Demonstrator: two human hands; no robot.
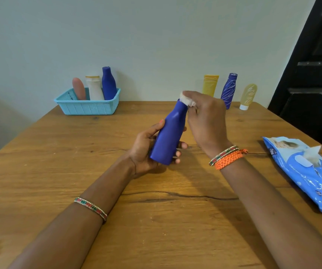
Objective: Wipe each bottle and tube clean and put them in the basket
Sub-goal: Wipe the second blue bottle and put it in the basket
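a blue bottle [168, 136] is gripped low on its body by the left hand [146, 150], tilted over the table's [59, 171] centre. a white wipe [187, 100] is pinched against its cap by the right hand [206, 119]. wiping is judged underway; 3 items already stand in the basket [87, 106] at 11 o'clock, where this bottle is judged due next.

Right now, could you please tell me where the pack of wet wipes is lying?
In the head view, the pack of wipes lies flat at the table's right edge, just beyond the right hand's wrist, nearer than the bottles along the wall.
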